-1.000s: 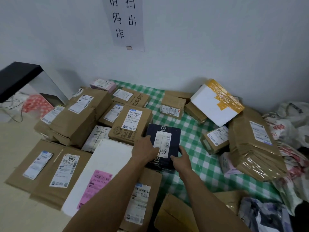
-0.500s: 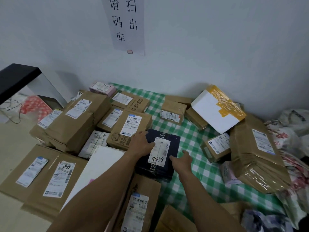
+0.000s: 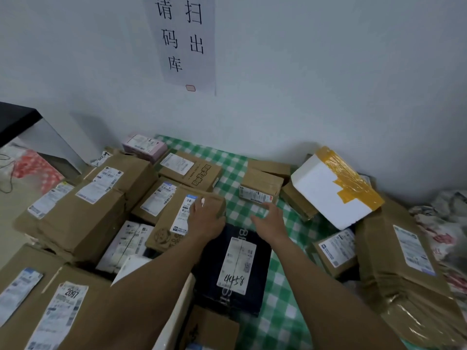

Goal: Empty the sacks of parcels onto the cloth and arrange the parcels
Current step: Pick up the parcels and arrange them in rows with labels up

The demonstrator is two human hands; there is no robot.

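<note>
Though arms (image 3: 156, 294) partly cover the dark parcel (image 3: 235, 269), left hand (image 3: 207, 218) on brown box (image 3: 163, 232) — grip unclear, right hand (image 3: 270, 219) spread, empty.

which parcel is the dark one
The navy box in the middle of the check cloth, with 4458 handwritten on its label. All the others are brown, white or pink.

You face a pale, evenly lit wall (image 3: 328, 72) with a paper notice (image 3: 182, 41) of black characters stuck to it. At your left stands a black-topped table (image 3: 15, 120) on a beige floor (image 3: 10, 213).
</note>
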